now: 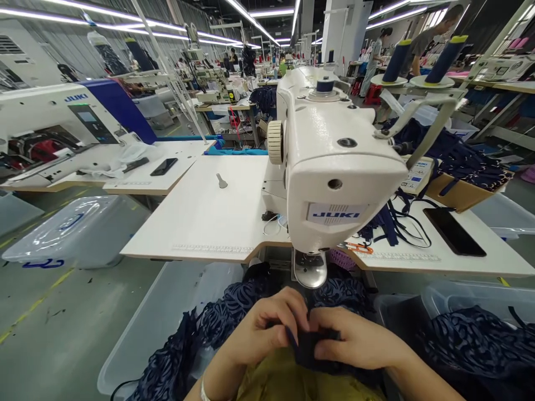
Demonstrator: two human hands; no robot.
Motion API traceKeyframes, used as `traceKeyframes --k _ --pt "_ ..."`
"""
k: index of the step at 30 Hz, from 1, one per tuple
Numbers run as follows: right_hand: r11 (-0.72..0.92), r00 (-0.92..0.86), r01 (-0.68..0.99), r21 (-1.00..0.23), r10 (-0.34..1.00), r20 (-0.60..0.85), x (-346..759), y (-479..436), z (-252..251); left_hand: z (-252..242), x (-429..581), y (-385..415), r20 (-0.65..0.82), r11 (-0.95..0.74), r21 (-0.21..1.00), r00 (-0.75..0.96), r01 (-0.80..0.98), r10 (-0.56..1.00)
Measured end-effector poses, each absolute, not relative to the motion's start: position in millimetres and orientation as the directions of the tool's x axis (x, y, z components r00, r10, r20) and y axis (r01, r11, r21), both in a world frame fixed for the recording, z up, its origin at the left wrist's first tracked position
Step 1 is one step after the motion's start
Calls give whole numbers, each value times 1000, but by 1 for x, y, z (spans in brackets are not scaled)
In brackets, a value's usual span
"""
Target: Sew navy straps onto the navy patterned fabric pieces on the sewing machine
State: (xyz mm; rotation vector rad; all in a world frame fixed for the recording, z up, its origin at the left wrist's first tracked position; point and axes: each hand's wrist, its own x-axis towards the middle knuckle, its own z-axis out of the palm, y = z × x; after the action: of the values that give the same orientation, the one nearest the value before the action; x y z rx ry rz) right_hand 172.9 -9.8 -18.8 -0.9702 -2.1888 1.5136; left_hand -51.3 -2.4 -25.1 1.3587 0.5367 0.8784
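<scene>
A dark navy piece of fabric (311,351) is held between my two hands, low in front of my body. My left hand (276,320) pinches its left edge with thumb and fingers. My right hand (355,340) grips the right part, thumb below and fingers folded over the top. Just beyond my hands is the sewing machine (334,161), white and marked JUKI, with a shiny metal plate (311,272) at its lower end. Patterned navy fabric (238,306) is heaped under the table edge, partly hidden by my hands and arms.
The white sewing table (200,211) carries a small metal key-like piece (221,181) on its left. On its right lie a black phone (455,231), orange-handled snips (357,248) and navy straps (388,223). Clear plastic bins stand either side; the right bin (472,295) holds patterned fabric.
</scene>
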Motion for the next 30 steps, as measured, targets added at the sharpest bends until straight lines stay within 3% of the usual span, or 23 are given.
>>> traceKeyframes --k 3,6,9,11,14,17,19,22,25,28,30 --pt "64 -593 281 -958 796 -121 182 -11 -6 -8 -57 2 191 -141 980 482 -138 855" --pt "43 -458 294 -955 883 -101 190 -14 11 -5 -55 0 58 -26 995 367 -93 928" --pt "97 -383 355 -930 922 -50 186 -17 25 -7 -42 -5 -107 177 982 600 -60 793" --pt "145 -413 350 -926 910 -14 181 -19 28 -7 -31 -7 -124 245 965 658 -95 743" --pt "166 -458 345 -924 889 -12 176 -21 21 -4 -18 -6 -131 260 947 510 -190 850" --pt "102 -383 418 -903 921 -74 177 -20 7 2 -13 -3 -128 189 970 346 -152 930" --pt "58 -367 408 -911 924 -106 179 -19 -1 6 -11 -2 -107 155 980 324 -124 940" --pt "-3 -387 261 -965 916 -108 179 -15 -7 5 -7 1 -116 158 982 331 -105 936" --pt "-41 -254 228 -973 962 -100 178 -7 -10 -1 -4 3 -159 173 985 300 -22 941" --pt "-16 -119 388 -921 991 -68 180 6 -13 -9 -6 6 -21 -10 986 183 167 983" --pt "16 -111 471 -882 993 -42 182 17 -14 -12 -10 8 286 -297 861 91 413 954"
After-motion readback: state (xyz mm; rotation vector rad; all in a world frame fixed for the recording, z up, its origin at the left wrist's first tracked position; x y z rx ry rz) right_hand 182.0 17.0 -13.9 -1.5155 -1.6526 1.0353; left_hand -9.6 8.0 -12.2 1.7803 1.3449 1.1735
